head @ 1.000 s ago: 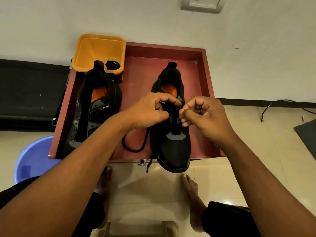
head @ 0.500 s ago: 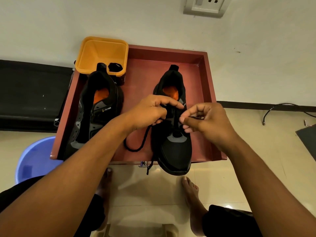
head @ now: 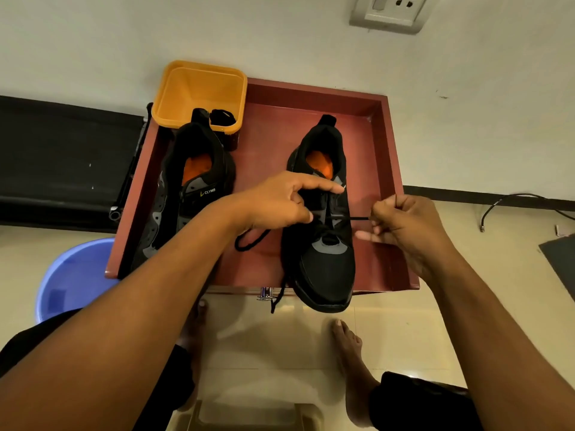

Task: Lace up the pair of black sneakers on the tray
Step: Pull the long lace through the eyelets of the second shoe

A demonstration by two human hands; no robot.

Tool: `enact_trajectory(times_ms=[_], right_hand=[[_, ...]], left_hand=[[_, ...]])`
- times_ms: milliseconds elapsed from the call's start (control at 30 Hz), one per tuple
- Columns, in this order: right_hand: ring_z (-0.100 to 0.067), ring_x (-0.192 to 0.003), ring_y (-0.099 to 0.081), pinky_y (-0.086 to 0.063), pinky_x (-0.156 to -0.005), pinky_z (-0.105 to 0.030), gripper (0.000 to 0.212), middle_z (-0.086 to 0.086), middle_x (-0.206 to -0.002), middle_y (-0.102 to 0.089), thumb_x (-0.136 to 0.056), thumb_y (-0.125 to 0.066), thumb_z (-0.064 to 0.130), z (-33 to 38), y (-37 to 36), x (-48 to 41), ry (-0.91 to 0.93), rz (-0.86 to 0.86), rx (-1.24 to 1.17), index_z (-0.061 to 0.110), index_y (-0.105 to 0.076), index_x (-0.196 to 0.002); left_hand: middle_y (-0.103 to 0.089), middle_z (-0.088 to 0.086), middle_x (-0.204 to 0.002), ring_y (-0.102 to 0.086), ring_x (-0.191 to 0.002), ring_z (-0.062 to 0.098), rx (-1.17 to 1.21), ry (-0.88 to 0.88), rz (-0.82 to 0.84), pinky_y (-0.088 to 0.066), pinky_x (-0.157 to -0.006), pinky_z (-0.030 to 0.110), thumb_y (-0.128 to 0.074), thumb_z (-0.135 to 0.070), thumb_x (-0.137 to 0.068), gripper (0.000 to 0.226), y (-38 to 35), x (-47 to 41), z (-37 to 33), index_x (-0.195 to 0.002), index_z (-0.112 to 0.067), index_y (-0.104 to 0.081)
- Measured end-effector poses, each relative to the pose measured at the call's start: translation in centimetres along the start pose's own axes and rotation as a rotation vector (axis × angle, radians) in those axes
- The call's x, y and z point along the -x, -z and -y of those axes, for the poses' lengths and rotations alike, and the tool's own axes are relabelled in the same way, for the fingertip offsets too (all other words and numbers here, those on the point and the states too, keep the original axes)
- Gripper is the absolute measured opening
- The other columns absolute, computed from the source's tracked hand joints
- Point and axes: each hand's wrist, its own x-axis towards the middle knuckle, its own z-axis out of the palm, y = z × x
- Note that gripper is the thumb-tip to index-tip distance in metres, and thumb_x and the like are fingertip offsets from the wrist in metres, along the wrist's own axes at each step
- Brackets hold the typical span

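Note:
Two black sneakers with orange insoles stand on a red-brown tray. The left sneaker has no lace that I can see. The right sneaker overhangs the tray's front edge. My right hand is closed on a black lace and holds it taut, out to the shoe's right. My left hand rests on the shoe's tongue area, index finger stretched across the eyelets, other fingers curled at the lace. The lace's other part loops on the tray and its end dangles over the front edge.
An orange tub stands at the tray's back left corner with a black bundle beside it. A blue basin sits on the floor at the left. A black mat lies at the far left, a cable at the right. My bare feet are below the tray.
My right hand has moved away to the right, drawing the lace out taut through the eyelet. The left hand stayed on the shoe with its index finger now extended.

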Motion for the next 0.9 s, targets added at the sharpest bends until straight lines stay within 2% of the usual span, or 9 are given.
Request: enact_trajectory(times_ms=[67, 133, 200, 267, 400, 500, 633, 733, 900], right_hand=[[-0.015, -0.062, -0.066, -0.066, -0.071, -0.039, 0.010, -0.011, -0.079, -0.068, -0.098, -0.064, 0.002, 0.1, 0.3, 0.1, 0.077, -0.003, 0.194, 0.004, -0.071, -0.106], [-0.020, -0.070, -0.073, -0.066, -0.071, -0.037, 0.014, -0.009, -0.084, -0.074, -0.100, -0.063, 0.008, 0.4, 0.0, 0.2, 0.185, 0.054, 0.345, 0.015, -0.075, -0.103], [-0.025, -0.079, -0.075, -0.064, -0.074, -0.037, 0.010, -0.006, -0.085, -0.076, -0.100, -0.067, 0.017, 0.6, -0.6, 0.3, 0.281, 0.113, 0.422, 0.018, -0.077, -0.096], [-0.023, -0.077, -0.074, -0.065, -0.071, -0.033, 0.004, -0.004, -0.082, -0.075, -0.095, -0.075, 0.021, 0.7, -0.9, 0.5, 0.336, 0.170, 0.436, 0.018, -0.078, -0.094], [-0.009, -0.077, -0.070, -0.058, -0.070, -0.021, 0.003, 0.006, -0.081, -0.076, -0.090, -0.078, 0.018, 0.3, 0.2, 0.3, 0.390, 0.175, 0.532, 0.021, -0.078, -0.090], [-0.001, -0.081, -0.067, -0.051, -0.074, -0.024, 0.009, 0.007, -0.086, -0.073, -0.096, -0.072, 0.019, -0.1, 1.9, 0.0, 0.345, 0.151, 0.653, 0.025, -0.073, -0.090], [-0.007, -0.082, -0.066, -0.054, -0.073, -0.020, 0.005, 0.007, -0.087, -0.071, -0.094, -0.075, 0.027, -0.1, 0.6, 0.4, 0.414, 0.179, 0.646, 0.028, -0.073, -0.098], [-0.007, -0.077, -0.066, -0.050, -0.066, -0.013, 0.005, 0.009, -0.081, -0.072, -0.091, -0.079, 0.025, 0.0, -0.4, 0.7, 0.469, 0.171, 0.615, 0.028, -0.075, -0.092], [-0.005, -0.082, -0.065, -0.046, -0.067, -0.017, 0.010, 0.007, -0.087, -0.071, -0.093, -0.075, 0.020, 0.5, 2.3, 0.2, 0.401, 0.090, 0.697, 0.028, -0.072, -0.089]], left_hand=[[-0.048, -0.014, -0.048, -0.039, -0.048, 0.007, 0.071, -0.002, -0.038, -0.034, -0.053, 0.022, -0.051, -0.002, -0.103, 0.043, 0.0, 0.0, -0.2, -0.136, -0.026, -0.065], [-0.047, -0.017, -0.050, -0.041, -0.051, 0.007, 0.127, 0.005, -0.068, -0.034, -0.054, 0.023, -0.043, -0.027, -0.111, 0.032, 0.0, 0.1, -0.4, -0.131, -0.027, -0.069], [-0.039, -0.013, -0.050, -0.039, -0.051, 0.009, 0.160, 0.012, -0.080, -0.034, -0.052, 0.021, -0.032, -0.050, -0.110, 0.048, 0.0, 0.2, -0.5, -0.127, -0.029, -0.071], [-0.035, -0.006, -0.050, -0.038, -0.048, 0.009, 0.163, 0.005, -0.094, -0.035, -0.050, 0.019, -0.019, -0.061, -0.107, 0.065, -0.1, 0.0, -0.4, -0.126, -0.028, -0.072], [-0.032, -0.005, -0.044, -0.031, -0.044, 0.011, 0.202, -0.012, -0.132, -0.030, -0.046, 0.021, -0.014, -0.061, -0.107, 0.073, -0.5, -0.3, -0.6, -0.124, -0.023, -0.074], [-0.031, -0.008, -0.042, -0.030, -0.045, 0.012, 0.230, 0.003, -0.139, -0.029, -0.045, 0.022, -0.014, -0.060, -0.107, 0.075, -0.7, -0.3, -0.7, -0.123, -0.020, -0.074], [-0.031, -0.007, -0.042, -0.032, -0.043, 0.010, 0.253, 0.009, -0.156, -0.029, -0.046, 0.022, -0.016, -0.063, -0.106, 0.075, -0.8, -0.4, -0.8, -0.120, -0.020, -0.076], [-0.032, -0.006, -0.042, -0.034, -0.042, 0.011, 0.247, 0.015, -0.163, -0.029, -0.047, 0.024, -0.015, -0.063, -0.106, 0.076, -0.8, -0.3, -0.8, -0.119, -0.022, -0.077], [-0.031, -0.003, -0.043, -0.033, -0.045, 0.014, 0.250, 0.019, -0.130, -0.029, -0.048, 0.027, -0.015, -0.064, -0.105, 0.076, -0.6, -0.3, -0.6, -0.121, -0.022, -0.076]])
